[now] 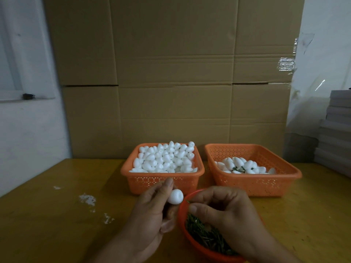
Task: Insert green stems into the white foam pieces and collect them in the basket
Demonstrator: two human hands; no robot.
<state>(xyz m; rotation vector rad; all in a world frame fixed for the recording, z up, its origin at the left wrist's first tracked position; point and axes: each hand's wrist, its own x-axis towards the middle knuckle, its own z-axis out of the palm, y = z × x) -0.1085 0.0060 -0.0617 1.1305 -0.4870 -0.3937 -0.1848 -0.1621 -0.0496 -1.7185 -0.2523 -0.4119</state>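
My left hand pinches a white foam piece between thumb and fingers, just left of a round orange bowl full of green stems. My right hand hovers over the bowl and pinches a green stem, whose tip points toward the foam piece. Behind the hands, an orange basket on the left is heaped with plain white foam pieces. The orange basket on the right holds several foam pieces with green stems.
The yellow-brown table carries white crumbs at the left. Large cardboard boxes stand right behind the baskets. A stack of grey flat boxes sits at the right edge.
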